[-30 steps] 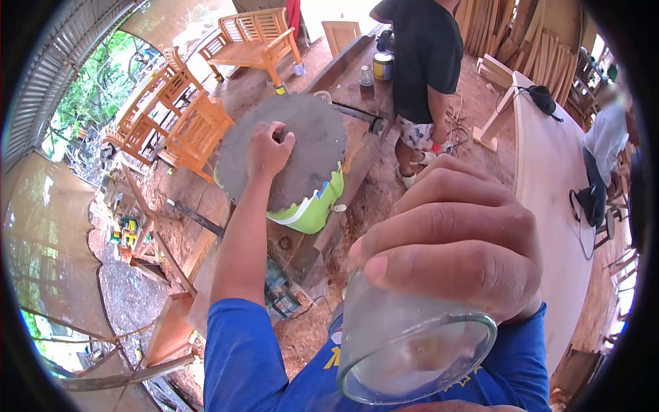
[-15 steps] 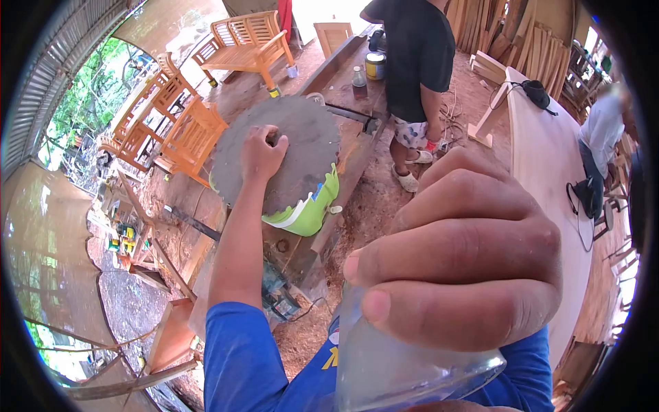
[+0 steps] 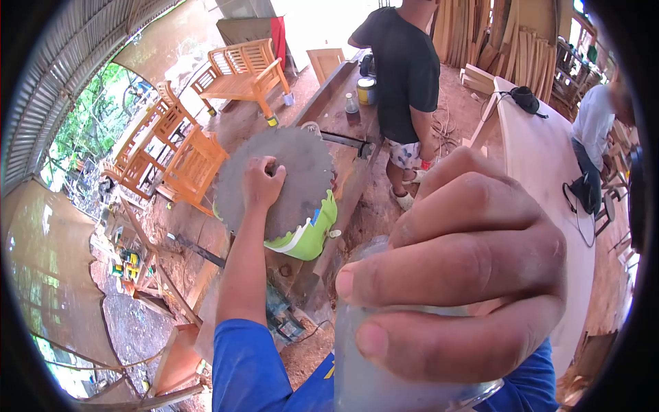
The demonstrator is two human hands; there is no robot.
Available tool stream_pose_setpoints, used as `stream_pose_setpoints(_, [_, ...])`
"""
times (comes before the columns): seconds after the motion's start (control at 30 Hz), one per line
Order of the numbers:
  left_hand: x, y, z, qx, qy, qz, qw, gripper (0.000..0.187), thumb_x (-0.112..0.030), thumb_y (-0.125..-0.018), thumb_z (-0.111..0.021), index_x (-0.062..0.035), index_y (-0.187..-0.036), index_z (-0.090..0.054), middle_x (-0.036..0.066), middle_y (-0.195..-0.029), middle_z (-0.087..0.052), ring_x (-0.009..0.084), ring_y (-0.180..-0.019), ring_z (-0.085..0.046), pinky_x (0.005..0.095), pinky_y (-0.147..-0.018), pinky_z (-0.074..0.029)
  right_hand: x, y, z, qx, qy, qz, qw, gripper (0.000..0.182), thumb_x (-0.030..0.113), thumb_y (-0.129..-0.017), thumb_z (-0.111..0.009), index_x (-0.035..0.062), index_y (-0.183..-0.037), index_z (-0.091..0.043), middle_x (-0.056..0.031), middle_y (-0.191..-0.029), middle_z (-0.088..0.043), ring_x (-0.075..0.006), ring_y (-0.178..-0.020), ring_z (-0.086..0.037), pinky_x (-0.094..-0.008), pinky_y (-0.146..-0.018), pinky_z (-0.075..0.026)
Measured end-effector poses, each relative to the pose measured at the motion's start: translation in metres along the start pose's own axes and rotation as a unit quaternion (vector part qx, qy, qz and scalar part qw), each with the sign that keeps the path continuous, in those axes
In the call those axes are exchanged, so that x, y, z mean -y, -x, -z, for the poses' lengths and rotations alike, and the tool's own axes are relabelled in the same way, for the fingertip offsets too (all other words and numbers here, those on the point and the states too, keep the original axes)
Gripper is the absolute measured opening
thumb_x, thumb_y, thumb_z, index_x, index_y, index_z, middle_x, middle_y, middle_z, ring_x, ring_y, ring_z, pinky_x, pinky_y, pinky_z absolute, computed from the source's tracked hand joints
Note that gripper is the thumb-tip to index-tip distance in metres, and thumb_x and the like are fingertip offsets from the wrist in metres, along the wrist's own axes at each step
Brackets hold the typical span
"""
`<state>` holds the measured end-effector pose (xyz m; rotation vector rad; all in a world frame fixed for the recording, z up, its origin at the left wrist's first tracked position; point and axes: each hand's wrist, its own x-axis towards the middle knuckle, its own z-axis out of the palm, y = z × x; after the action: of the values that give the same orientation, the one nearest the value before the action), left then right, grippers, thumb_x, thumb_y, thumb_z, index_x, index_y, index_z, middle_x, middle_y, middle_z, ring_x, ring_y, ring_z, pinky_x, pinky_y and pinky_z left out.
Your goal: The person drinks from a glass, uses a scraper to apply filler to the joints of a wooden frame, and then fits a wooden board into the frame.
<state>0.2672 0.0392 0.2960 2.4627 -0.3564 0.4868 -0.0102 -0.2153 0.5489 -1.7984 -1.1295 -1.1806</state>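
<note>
My left hand (image 3: 262, 184) has its fingers curled at the middle of a large grey circular saw blade (image 3: 302, 161) with a toothed rim. A dark gap shows between thumb and fingers, apparently at the blade's centre hole. Behind the blade's lower right edge shows a lime-green and white plastic-looking thing (image 3: 312, 237), its outline cut jagged by the teeth. Very close to the camera, my right hand (image 3: 473, 261) is closed over a cloudy, translucent piece (image 3: 384, 395) with a curved edge. I cannot make out its kind, and the fingers cover much of it.
A power tool (image 3: 283, 319) lies below the blade. On the bench (image 3: 343, 89) stand a bottle (image 3: 352, 110) and a yellow-labelled can (image 3: 366, 91), beside a person in black (image 3: 408, 69). Wooden chairs (image 3: 195, 165) are left, a bench seat (image 3: 240, 79) behind, a pale board (image 3: 542, 178) right.
The view has shifted, so the saw blade and my left hand sit a little lower. My right hand's two lower fingers have spread apart, with more of the translucent piece showing above them.
</note>
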Motion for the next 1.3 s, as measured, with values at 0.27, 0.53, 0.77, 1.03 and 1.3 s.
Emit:
stream_pose_setpoints(0.27, [0.002, -0.001, -0.003, -0.002, 0.035, -0.001, 0.999, 0.031, -0.024, -0.084, -0.077, -0.0035, -0.107, -0.075, 0.014, -0.104, -0.070, 0.0298, -0.097, -0.070, 0.0416, -0.088, -0.057, 0.000, 0.013, 0.016, 0.027, -0.039, -0.075, 0.996, 0.021, 0.025, -0.085, -0.078, 0.0095, -0.097, -0.071, -0.0075, -0.081, -0.077, -0.0181, -0.065, -0.065, -0.0318, -0.058, -0.043])
stream_pose_setpoints(0.53, [0.008, -0.002, -0.009, -0.016, 0.043, -0.033, 0.998, 0.028, -0.020, -0.084, -0.077, -0.0024, -0.105, -0.075, 0.014, -0.101, -0.070, 0.0278, -0.089, -0.071, 0.0400, -0.082, -0.057, -0.004, 0.039, 0.046, 0.104, -0.019, -0.151, 0.983, 0.033, 0.026, -0.081, -0.084, 0.0039, -0.102, -0.072, -0.0114, -0.087, -0.077, -0.0256, -0.072, -0.069, -0.0376, -0.064, -0.052])
stream_pose_setpoints(0.77, [0.010, -0.003, -0.009, -0.018, 0.037, -0.044, 0.998, 0.028, -0.020, -0.084, -0.078, -0.0027, -0.105, -0.075, 0.013, -0.100, -0.071, 0.0273, -0.087, -0.071, 0.0398, -0.081, -0.057, 0.003, 0.056, 0.073, 0.136, 0.017, -0.171, 0.976, 0.044, 0.032, -0.078, -0.086, 0.0007, -0.107, -0.073, -0.0132, -0.096, -0.077, -0.0282, -0.081, -0.071, -0.0385, -0.070, -0.055])
stream_pose_setpoints(1.03, [0.022, -0.006, -0.016, -0.034, 0.002, -0.082, 0.996, 0.025, -0.021, -0.086, -0.075, -0.0036, -0.104, -0.075, 0.014, -0.098, -0.071, 0.0299, -0.090, -0.070, 0.0415, -0.082, -0.057, 0.023, 0.069, 0.100, 0.122, 0.044, -0.175, 0.976, 0.043, 0.032, -0.083, -0.083, 0.0005, -0.110, -0.072, -0.0126, -0.098, -0.077, -0.0290, -0.081, -0.071, -0.0399, -0.073, -0.053])
stream_pose_setpoints(1.3, [0.014, -0.002, -0.012, -0.009, 0.013, -0.074, 0.997, 0.024, -0.017, -0.090, -0.072, -0.0015, -0.107, -0.073, 0.016, -0.102, -0.069, 0.0302, -0.090, -0.069, 0.0417, -0.081, -0.057, 0.051, 0.074, 0.122, 0.093, 0.126, -0.186, 0.970, 0.039, 0.032, -0.085, -0.083, 0.0032, -0.109, -0.071, -0.0125, -0.096, -0.077, -0.0259, -0.077, -0.070, -0.0379, -0.067, -0.050])
